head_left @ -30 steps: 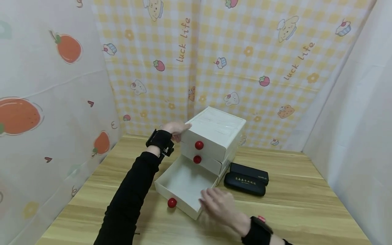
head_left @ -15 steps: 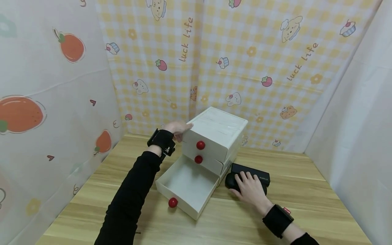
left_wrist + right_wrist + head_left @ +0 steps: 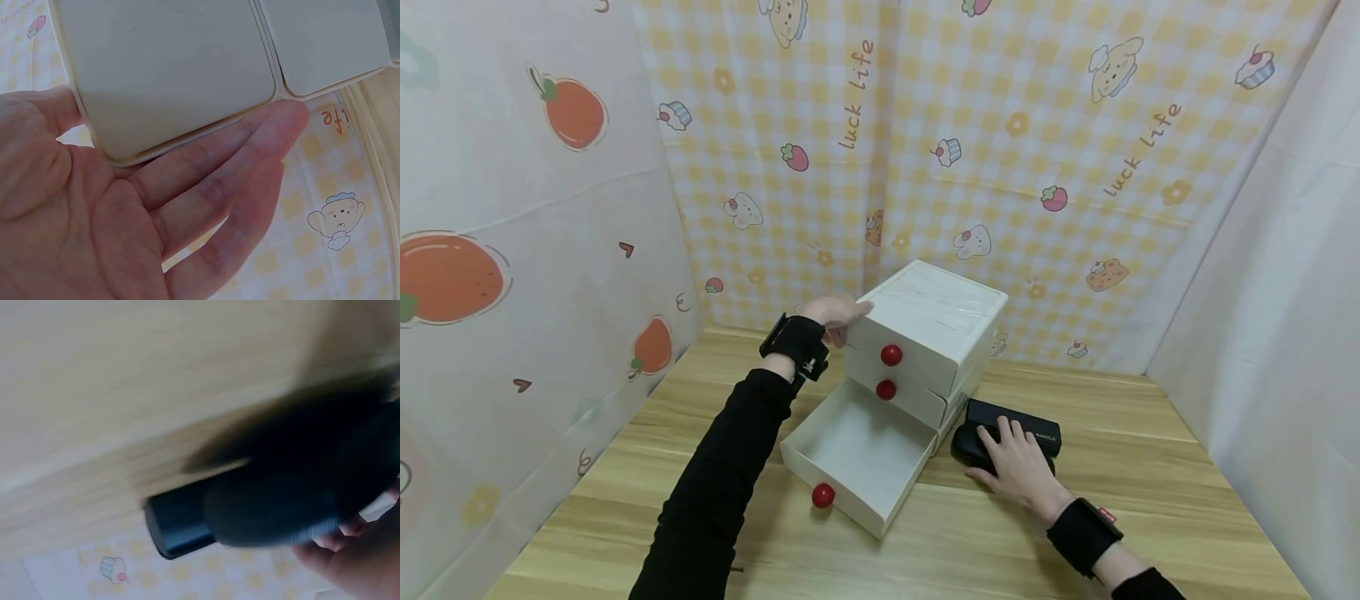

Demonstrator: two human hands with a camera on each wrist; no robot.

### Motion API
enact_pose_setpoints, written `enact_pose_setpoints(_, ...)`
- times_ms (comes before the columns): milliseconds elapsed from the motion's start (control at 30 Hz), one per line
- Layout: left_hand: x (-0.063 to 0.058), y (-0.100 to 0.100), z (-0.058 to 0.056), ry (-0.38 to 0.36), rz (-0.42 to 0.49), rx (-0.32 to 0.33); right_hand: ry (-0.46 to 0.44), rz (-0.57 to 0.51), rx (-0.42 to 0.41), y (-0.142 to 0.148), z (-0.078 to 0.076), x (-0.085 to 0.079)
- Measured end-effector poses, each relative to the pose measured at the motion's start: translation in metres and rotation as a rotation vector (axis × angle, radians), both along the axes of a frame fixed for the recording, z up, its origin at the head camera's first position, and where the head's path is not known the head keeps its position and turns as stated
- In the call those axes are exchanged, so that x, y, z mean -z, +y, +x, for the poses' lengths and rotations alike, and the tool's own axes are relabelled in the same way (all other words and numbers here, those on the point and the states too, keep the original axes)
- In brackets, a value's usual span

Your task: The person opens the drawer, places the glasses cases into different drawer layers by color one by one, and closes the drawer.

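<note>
A white cabinet of small drawers point(image 3: 936, 304) with red ball knobs stands on the wooden table. Its bottom drawer point(image 3: 859, 442) is pulled out and bare inside. My left hand point(image 3: 835, 312) rests at the cabinet's upper left corner, thumb at the top edge and fairly straight fingers point(image 3: 206, 187) along the side. To the right of the cabinet, my right hand point(image 3: 1021, 468) grips a black glasses case point(image 3: 967, 448) from above, covering most of it. In the right wrist view that glasses case point(image 3: 275, 509) is blurred. Behind it lies a second black case point(image 3: 988, 411).
The upper two drawers, with a top knob point(image 3: 891, 355) and a lower knob point(image 3: 886, 389), are closed. A yellow checked cloth point(image 3: 820, 192) hangs behind the table point(image 3: 1120, 467), with pale cloths at both sides.
My right hand has moved right from beside the pulled-out drawer to the front glasses case and now grips it. My left hand has stayed at the cabinet's corner.
</note>
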State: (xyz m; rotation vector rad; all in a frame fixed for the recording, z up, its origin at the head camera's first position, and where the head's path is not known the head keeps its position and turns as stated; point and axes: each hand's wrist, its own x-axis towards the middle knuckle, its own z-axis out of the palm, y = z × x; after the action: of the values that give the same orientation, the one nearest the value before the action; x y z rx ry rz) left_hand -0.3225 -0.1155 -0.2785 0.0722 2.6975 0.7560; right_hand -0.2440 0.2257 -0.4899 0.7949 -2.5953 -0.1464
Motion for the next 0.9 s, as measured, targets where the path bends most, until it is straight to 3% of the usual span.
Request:
enact_pose_setpoints(233, -0.001, 0.0, 0.001, -0.007, 0.008, -0.011, 0.005, 0.003, -0.073, 0.011, -0.008, 0.007)
enact_pose_setpoints(567, -0.001, 0.0, 0.001, 0.0, -0.01, -0.005, 0.038, 0.0, -0.235, 0.018, -0.014, 0.0)
enact_pose_setpoints(900, 0.0, -0.001, 0.002, -0.004, 0.033, -0.012, 0.187, -0.01, -0.436, 0.014, 0.003, -0.037)
